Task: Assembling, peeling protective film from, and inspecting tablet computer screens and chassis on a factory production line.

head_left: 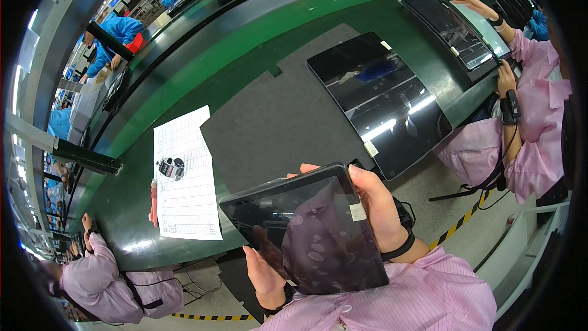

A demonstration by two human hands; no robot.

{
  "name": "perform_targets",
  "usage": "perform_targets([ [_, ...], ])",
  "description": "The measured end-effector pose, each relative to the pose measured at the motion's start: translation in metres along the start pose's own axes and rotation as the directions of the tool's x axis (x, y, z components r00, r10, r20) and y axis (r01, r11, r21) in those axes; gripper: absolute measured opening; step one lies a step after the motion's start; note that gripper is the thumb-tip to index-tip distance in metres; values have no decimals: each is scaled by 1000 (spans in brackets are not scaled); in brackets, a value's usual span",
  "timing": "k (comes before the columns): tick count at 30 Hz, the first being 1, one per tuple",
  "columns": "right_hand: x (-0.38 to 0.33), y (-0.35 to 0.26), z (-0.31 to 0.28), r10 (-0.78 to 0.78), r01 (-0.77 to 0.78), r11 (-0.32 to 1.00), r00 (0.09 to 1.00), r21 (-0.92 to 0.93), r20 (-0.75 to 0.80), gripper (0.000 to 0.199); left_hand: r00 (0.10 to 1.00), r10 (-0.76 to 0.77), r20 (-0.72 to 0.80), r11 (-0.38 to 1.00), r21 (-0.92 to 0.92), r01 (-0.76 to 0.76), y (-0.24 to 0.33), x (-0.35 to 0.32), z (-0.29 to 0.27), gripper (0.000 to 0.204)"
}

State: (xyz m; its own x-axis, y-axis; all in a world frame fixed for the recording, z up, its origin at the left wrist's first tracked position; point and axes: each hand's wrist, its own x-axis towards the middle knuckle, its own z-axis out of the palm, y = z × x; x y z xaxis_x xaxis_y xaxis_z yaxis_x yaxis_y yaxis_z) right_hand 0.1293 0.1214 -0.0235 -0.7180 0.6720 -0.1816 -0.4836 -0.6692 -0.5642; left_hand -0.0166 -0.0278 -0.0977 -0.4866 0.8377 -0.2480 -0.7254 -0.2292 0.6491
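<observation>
I hold a black tablet (318,233) tilted in front of my chest, its glossy screen facing up toward me. Round smudges and reflections show on the glass, and a small pale sticker is on its right edge. My right hand (380,208) grips the upper right edge, thumb near the corner and fingers hidden behind. My left hand (264,277) closes on the lower left edge, most of its fingers out of sight beneath. Just beyond, on a dark grey mat (263,116), lies a wide glossy black screen panel (380,104) with pale stickers.
A printed paper form (187,190) lies left, bearing a small dark round-topped item (171,168); a red pen (154,202) lies along its edge. At right, a co-worker's hands (474,3) are at another panel (456,30). A metal post (86,156) stands at left.
</observation>
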Motion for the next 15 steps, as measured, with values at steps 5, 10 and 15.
perform_targets([
  [5,9,-1,-4,-249,252,950,968,-185,39,55,983,98,-154,980,186,-68,5,4,9,44],
  [10,-12,-25,-63,-851,515,207,514,-832,107,47,951,224,-212,966,177,-188,42,22,32,42],
  [15,-21,-12,-84,-683,88,-459,602,-884,415,44,952,285,-110,925,292,-243,70,58,30,37],
])
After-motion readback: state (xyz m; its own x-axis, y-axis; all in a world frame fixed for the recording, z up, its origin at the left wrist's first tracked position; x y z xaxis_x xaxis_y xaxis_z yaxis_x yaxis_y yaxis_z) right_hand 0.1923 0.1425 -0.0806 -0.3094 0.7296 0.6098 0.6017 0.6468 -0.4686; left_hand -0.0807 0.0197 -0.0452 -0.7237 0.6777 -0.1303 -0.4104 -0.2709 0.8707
